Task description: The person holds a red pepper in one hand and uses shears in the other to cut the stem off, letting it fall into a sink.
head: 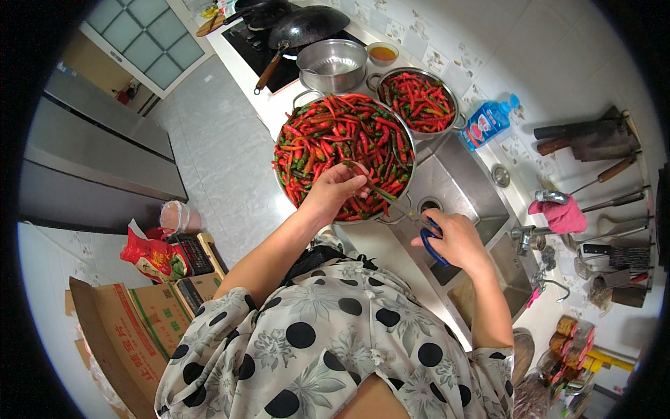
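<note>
My left hand pinches a dark red chili pepper by its body, its green stem end pointing down to the right. Blue-handled scissors are gripped in my right hand, their blades reaching up to that stem. Whether the blades touch the stem I cannot tell. Below both hands is a large metal pot heaped with red chili peppers, many with green stems. Behind it, a smaller two-handled metal pot holds more red peppers.
The steel sink lies right of the large pot, with a faucet beyond. A blue dish soap bottle, a steel basin and a bowl of amber liquid stand behind. A wok sits on the cooktop; knives hang right.
</note>
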{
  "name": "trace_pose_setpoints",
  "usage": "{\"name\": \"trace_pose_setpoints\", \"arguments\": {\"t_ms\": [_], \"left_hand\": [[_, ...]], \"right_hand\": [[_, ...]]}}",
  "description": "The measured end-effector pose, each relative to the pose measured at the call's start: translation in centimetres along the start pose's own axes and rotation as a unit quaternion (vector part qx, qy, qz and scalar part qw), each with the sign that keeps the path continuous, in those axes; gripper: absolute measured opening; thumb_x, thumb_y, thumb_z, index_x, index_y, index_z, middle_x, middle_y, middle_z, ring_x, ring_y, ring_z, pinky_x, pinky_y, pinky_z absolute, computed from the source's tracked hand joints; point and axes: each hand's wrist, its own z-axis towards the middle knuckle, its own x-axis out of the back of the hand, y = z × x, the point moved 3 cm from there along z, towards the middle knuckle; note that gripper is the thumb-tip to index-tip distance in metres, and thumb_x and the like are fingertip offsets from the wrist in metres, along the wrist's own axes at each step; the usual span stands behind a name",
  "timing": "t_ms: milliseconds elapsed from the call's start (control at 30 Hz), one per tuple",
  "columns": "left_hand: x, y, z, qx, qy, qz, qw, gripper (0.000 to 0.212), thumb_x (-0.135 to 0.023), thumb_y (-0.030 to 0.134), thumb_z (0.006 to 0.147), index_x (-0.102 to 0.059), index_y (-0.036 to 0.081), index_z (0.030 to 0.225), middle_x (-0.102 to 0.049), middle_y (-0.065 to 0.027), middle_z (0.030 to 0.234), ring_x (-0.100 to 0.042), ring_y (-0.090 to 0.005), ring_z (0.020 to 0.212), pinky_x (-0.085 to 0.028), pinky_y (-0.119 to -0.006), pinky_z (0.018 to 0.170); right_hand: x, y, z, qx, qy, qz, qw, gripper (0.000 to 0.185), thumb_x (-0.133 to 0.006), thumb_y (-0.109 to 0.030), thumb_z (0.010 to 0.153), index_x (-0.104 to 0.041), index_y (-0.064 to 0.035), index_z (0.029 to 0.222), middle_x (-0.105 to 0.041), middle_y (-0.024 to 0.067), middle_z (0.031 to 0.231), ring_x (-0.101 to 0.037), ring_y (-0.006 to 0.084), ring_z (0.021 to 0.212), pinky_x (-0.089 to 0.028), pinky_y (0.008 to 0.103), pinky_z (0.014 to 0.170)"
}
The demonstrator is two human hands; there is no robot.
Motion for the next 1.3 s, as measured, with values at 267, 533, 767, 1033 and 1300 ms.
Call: {"name": "trace_pose_setpoints", "arguments": {"t_ms": [267,533,767,1033,1300], "left_hand": [[-0.1,-0.4,1.1,0.03,0.018,0.016,0.999,0.012,-0.061,0.008,0.1,-0.061,0.003,0.111,-0.064,-0.0059,0.095,-0.061,-0.0172,0.088,-0.05,-0.03,0.081],[-0.9,2.7,13.3,-0.061,0.028,-0.015,0.998,0.026,-0.066,0.026,0.1,-0.057,0.004,0.089,-0.061,-0.0039,0.074,-0.068,-0.0161,0.083,-0.053,-0.026,0.075],[-2.1,-0.4,18.4,-0.137,-0.111,0.728,0.663,0.023,-0.064,0.008,0.085,-0.076,0.011,0.104,-0.071,-0.0139,0.106,-0.067,-0.0338,0.1,-0.054,-0.046,0.084],[-3.2,-3.5,17.2,-0.219,-0.19,0.847,0.446,0.032,-0.062,0.009,0.086,-0.074,0.016,0.114,-0.06,-0.008,0.125,-0.053,-0.0279,0.121,-0.042,-0.042,0.106],[-3.0,-3.7,17.3,-0.249,-0.241,0.845,0.407,0.028,-0.062,0.011,0.087,-0.075,0.017,0.111,-0.06,-0.0064,0.123,-0.052,-0.0258,0.121,-0.043,-0.04,0.103]], "right_hand": [[0.1,1.3,0.6,-0.001,0.001,-0.007,1.0,0.055,-0.081,-0.046,0.079,-0.065,-0.0026,0.108,-0.067,0.0192,0.075,-0.067,0.0404,0.076,-0.05,0.0489,0.07],[-2.1,4.7,-0.2,-0.077,0.039,0.046,0.995,0.053,-0.083,-0.043,0.079,-0.06,-0.0053,0.109,-0.061,0.0141,0.063,-0.064,0.0382,0.063,-0.047,0.047,0.059],[-2.2,4.2,-0.8,-0.098,0.073,0.065,0.99,0.051,-0.083,-0.039,0.08,-0.059,-0.0056,0.109,-0.06,0.0133,0.061,-0.063,0.0374,0.06,-0.046,0.0459,0.057],[-1.7,4.4,-0.9,-0.097,0.093,0.056,0.989,0.05,-0.082,-0.038,0.081,-0.059,-0.0065,0.112,-0.064,0.0134,0.066,-0.066,0.0379,0.066,-0.049,0.0456,0.062],[-1.6,3.6,-1.0,-0.094,0.087,0.057,0.99,0.05,-0.081,-0.037,0.082,-0.058,-0.0066,0.114,-0.064,0.0126,0.067,-0.065,0.0371,0.065,-0.049,0.0454,0.061]]}}
